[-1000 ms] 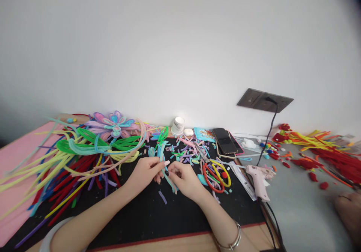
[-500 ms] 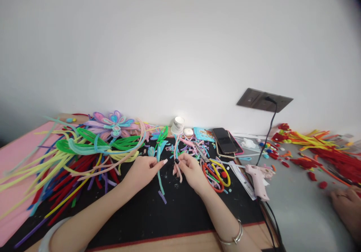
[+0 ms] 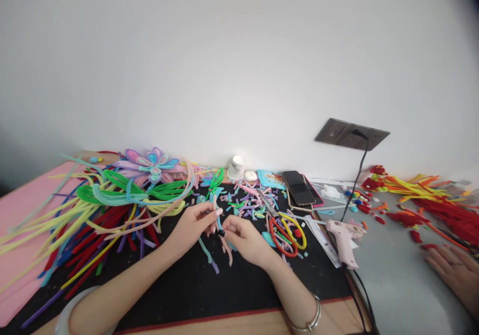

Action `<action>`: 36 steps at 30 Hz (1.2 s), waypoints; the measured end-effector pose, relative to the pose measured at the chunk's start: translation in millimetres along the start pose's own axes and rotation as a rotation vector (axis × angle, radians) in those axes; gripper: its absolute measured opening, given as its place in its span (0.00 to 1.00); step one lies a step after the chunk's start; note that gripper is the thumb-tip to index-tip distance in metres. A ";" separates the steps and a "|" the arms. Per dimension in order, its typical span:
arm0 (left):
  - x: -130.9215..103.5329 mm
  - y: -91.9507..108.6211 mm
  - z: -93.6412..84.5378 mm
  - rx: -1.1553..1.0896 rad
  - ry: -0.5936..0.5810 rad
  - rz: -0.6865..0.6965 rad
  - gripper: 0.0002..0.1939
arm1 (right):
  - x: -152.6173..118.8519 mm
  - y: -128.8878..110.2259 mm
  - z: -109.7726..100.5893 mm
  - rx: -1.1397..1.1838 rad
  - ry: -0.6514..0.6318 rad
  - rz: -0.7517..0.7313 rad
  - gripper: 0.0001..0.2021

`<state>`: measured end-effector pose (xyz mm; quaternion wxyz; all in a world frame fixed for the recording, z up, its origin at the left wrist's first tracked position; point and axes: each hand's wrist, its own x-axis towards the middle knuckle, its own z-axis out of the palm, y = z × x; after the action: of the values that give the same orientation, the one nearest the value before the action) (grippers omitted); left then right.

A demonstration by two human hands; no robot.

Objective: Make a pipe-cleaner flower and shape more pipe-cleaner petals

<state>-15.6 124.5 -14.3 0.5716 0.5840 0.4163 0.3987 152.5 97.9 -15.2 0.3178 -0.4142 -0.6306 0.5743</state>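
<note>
My left hand (image 3: pixel 195 225) is closed in a pinch around light blue pipe cleaners (image 3: pixel 216 196), which stick up above the fingers. Close beside it, my right hand (image 3: pixel 245 240) pinches the lower part of the bundle, its fingertips almost meeting the left ones. A pale pink pipe cleaner (image 3: pixel 226 252) dangles below the right fingertips. A teal pipe cleaner (image 3: pixel 204 249) hangs or lies under the left hand. Green pipe-cleaner loops (image 3: pixel 216 179) lie just behind. Fingers partly hide where the pieces meet.
Loose pipe cleaners (image 3: pixel 108 230) and a pipe-cleaner flower (image 3: pixel 153 163) lie left. Behind are a paper cup (image 3: pixel 236 167) and cut scraps (image 3: pixel 247 202). Rightward are scissors (image 3: pixel 267 202), a phone (image 3: pixel 299 187), a corded glue gun (image 3: pixel 345 242) and another person's hand (image 3: pixel 454 270).
My right hand has moved left to meet my left hand, bringing the pink pipe cleaner to the light blue ones. The other person's hand has shifted inward and spread flatter.
</note>
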 end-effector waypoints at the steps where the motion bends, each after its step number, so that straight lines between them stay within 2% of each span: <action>1: -0.2 -0.2 0.1 -0.012 -0.001 -0.001 0.15 | 0.3 0.0 0.4 -0.026 0.017 -0.012 0.03; 7: 0.3 -0.7 -0.5 -0.057 0.045 -0.005 0.15 | -0.2 -3.7 1.1 -0.162 0.091 -0.044 0.04; 18: -2.0 4.5 2.3 -0.189 0.097 -0.064 0.13 | 1.9 -1.7 2.1 -0.114 0.163 -0.050 0.03; 25: -2.5 3.6 2.3 -0.199 0.091 -0.056 0.13 | 0.8 -1.4 4.1 -0.046 0.125 -0.043 0.01; 36: -0.9 -0.6 1.2 -0.331 0.087 -0.063 0.17 | 2.7 1.5 3.4 0.009 0.147 -0.016 0.01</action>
<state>-14.8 123.2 -14.8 0.6536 0.4506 0.3876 0.4685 148.5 98.7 -17.3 0.3697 -0.4487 -0.6061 0.5428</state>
